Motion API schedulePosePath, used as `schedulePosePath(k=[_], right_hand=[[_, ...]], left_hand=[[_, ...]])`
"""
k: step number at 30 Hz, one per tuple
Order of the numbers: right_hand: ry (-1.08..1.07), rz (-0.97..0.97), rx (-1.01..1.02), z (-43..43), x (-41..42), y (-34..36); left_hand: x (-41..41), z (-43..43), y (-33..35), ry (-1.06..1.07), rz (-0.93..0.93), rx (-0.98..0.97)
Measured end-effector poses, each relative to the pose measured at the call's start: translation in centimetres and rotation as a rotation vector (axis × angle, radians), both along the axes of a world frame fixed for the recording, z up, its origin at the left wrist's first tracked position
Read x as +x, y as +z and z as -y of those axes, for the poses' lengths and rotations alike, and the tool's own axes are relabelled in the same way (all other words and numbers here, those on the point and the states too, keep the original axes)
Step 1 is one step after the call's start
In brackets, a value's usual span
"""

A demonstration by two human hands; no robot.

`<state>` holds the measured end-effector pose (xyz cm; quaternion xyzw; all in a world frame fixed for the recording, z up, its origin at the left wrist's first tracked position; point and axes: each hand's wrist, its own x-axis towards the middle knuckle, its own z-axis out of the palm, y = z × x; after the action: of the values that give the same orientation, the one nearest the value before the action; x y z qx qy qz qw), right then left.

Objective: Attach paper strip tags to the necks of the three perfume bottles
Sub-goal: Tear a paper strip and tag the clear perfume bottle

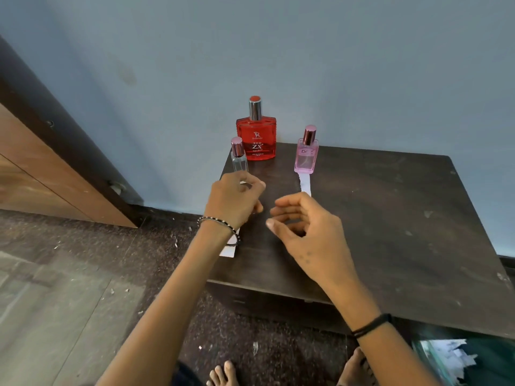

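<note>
Mid frame, the left hand (234,201) curls over a paper strip (229,251) by the clear bottle (239,160), hold unclear; the right hand (303,227) is loose and empty

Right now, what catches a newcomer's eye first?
The red bottle stands out at the back edge of the table, a clear bottle to its left, a pink bottle to its right. Nearer, the left hand and right hand reach over it; a white paper strip lies before the pink bottle.

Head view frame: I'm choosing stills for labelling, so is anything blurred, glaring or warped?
Head view: soft dim light, no glare; red bottle label sharp; left hand and right hand slightly motion-smeared; wide lens skews the table edges.
</note>
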<state>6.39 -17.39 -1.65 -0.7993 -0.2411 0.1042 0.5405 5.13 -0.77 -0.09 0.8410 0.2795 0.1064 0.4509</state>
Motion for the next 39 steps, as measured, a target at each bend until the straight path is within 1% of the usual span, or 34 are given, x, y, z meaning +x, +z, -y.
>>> schedulePosePath(k=[3,7,10,14,16,21,29,35,37,39], right_hand=[[0.09,0.032,-0.036,-1.2,-1.2,-0.2],[0.219,0.122,-0.159,-2.2,-1.5,-0.2],[0.311,0.186,-0.26,-2.5,-1.6,-0.6],[0.383,0.232,-0.319,-2.8,-1.7,-1.2],[0.386,0.262,-0.327,-3.0,-1.7,-1.4],[0.392,0.39,-0.307,-2.9,-1.2,-1.6],[0.428,0.507,-0.339,-3.1,-1.4,-1.6],[0.414,0.571,-0.326,-2.8,-1.1,-1.9],[0.413,0.593,-0.324,-2.8,-1.0,-2.0],[0.418,0.608,-0.325,-2.8,-1.0,-2.0]], left_hand=[[-1.1,-1.4,0.0,-0.071,-0.032,0.123],[-2.4,-3.1,-0.3,-0.139,-0.089,0.212],[-3.2,-4.5,-0.6,-0.165,-0.113,0.227],[-3.9,-5.6,-0.3,-0.223,-0.149,0.141],[-3.9,-5.9,-0.2,-0.243,-0.149,0.088],[-3.6,-6.1,-0.2,-0.269,-0.149,0.039],[-3.6,-5.9,-0.3,-0.196,-0.143,-0.051],[-3.8,-5.7,-0.1,-0.157,-0.137,-0.176],[-3.7,-5.8,-0.1,-0.158,-0.144,-0.19],[-3.6,-6.0,-0.1,-0.172,-0.167,-0.164]])
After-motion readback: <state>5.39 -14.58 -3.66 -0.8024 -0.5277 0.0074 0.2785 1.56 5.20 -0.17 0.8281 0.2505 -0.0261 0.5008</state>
